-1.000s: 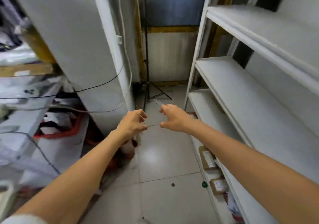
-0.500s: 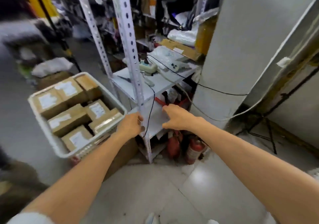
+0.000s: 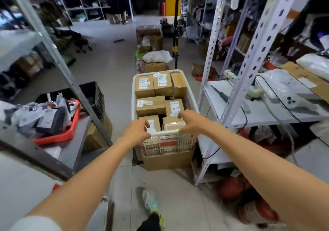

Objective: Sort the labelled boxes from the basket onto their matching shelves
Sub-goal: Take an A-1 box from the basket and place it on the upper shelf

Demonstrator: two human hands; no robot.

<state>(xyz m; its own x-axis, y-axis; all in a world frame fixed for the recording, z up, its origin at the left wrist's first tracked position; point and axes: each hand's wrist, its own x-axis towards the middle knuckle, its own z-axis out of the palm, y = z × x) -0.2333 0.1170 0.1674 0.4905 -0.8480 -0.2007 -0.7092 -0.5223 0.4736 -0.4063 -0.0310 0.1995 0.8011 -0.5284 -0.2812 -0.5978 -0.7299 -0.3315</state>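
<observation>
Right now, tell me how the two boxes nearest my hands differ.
The left box shows a white label on top; the right box shows only clear tape, no label visible. The left hand hovers over the left box, the right hand over the right box. Both are brown cardboard, side by side at the near end of the white basket.

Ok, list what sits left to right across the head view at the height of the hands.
Red tray of packets → grey shelf upright → left hand → white basket → right hand → white perforated upright → white shelf with cables.
</observation>
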